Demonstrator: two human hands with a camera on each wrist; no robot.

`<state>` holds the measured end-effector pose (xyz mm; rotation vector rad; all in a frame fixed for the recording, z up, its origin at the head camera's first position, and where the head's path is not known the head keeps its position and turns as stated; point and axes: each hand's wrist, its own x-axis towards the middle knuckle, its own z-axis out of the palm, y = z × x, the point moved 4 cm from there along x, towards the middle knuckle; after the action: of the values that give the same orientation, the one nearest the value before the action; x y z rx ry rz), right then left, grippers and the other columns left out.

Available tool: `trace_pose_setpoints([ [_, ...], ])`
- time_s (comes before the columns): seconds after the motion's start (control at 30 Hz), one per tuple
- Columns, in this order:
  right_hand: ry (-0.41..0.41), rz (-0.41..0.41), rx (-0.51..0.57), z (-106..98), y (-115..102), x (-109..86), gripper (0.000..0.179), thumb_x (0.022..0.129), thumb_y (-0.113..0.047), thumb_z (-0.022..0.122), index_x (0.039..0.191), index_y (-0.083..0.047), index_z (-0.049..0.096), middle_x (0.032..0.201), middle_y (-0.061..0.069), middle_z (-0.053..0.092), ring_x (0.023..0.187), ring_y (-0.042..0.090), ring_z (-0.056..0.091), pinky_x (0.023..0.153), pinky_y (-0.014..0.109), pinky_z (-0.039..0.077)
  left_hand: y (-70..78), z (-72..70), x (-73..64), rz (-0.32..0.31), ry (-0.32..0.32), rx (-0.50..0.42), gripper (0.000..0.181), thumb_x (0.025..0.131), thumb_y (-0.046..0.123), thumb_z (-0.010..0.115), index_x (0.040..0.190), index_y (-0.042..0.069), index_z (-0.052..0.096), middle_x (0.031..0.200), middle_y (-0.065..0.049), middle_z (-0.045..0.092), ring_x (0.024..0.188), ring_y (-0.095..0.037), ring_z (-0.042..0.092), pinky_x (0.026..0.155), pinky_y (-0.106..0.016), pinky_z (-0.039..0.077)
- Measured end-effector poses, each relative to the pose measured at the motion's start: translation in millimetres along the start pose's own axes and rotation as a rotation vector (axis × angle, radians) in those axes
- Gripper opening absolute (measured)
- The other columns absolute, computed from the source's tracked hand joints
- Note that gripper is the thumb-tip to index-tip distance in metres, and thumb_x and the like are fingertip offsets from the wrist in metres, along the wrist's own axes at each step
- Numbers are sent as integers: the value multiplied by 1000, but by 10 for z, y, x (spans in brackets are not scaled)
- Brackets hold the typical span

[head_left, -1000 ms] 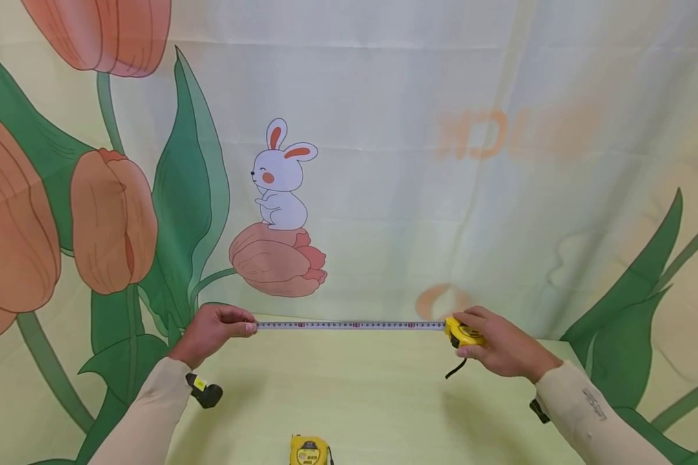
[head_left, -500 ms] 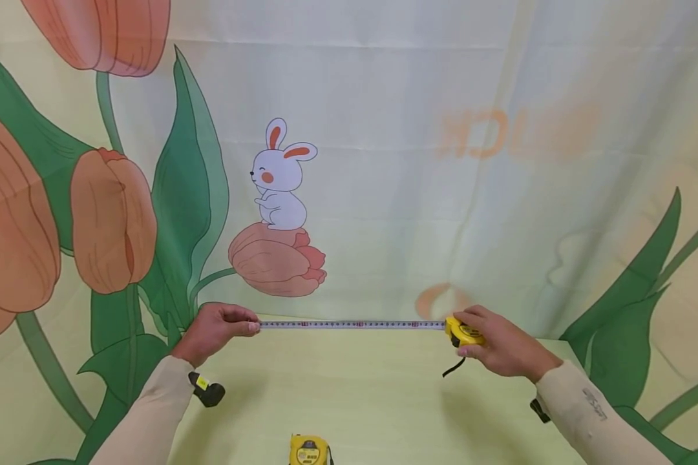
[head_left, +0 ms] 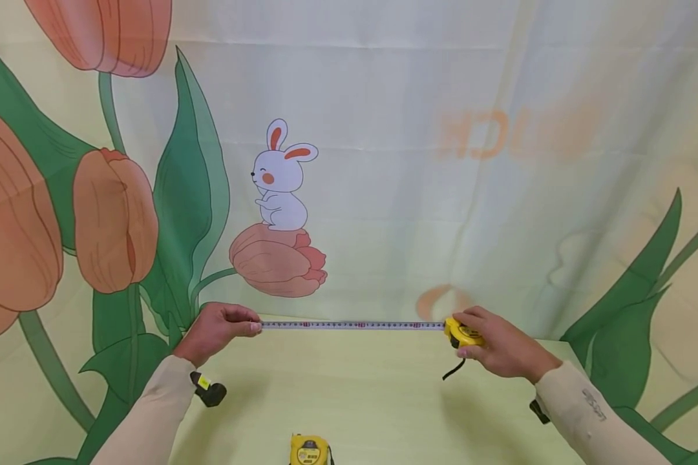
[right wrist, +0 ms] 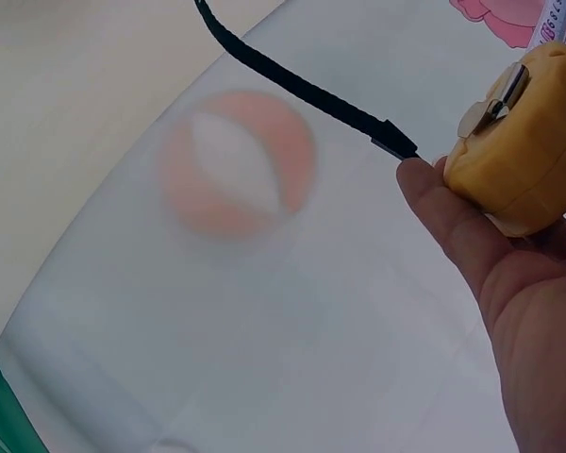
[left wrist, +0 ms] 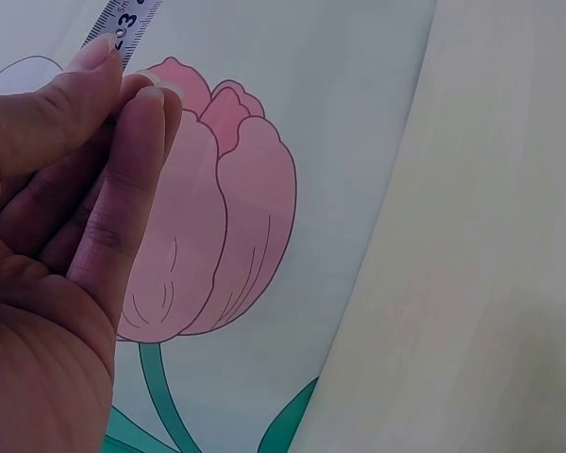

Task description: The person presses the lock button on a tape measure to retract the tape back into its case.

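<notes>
A yellow tape measure is gripped by my right hand, its thumb below and fingers on top. Its white blade runs level to the left, where my left hand pinches the end between thumb and fingers. The blade's very tip is hidden by those fingers. In the left wrist view, the thumb presses the blade near its low numbers. From the case hangs a black wrist strap, seen in the right wrist view along with a metal clip on the case.
A second yellow tape measure lies on the pale table at the near edge of view. Behind the table hangs a curtain printed with tulips and a rabbit. Each wrist carries a small black camera.
My left hand has moved slightly right, and the stretch of blade between the hands has grown a little shorter. My right hand stays nearly still.
</notes>
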<state>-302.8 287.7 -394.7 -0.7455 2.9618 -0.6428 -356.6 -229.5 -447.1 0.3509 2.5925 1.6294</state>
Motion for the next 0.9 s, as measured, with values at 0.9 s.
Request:
trace_pose_setpoints([
  [0.9, 3, -1, -15, 17, -85, -11, 60, 97, -27, 74, 148, -2, 53, 144, 12, 55, 107, 18, 58, 96, 42, 56, 11, 34, 13, -8, -7, 8, 25, 94, 23, 79, 112, 5, 78, 102, -7, 80, 95, -18, 73, 99, -46, 56],
])
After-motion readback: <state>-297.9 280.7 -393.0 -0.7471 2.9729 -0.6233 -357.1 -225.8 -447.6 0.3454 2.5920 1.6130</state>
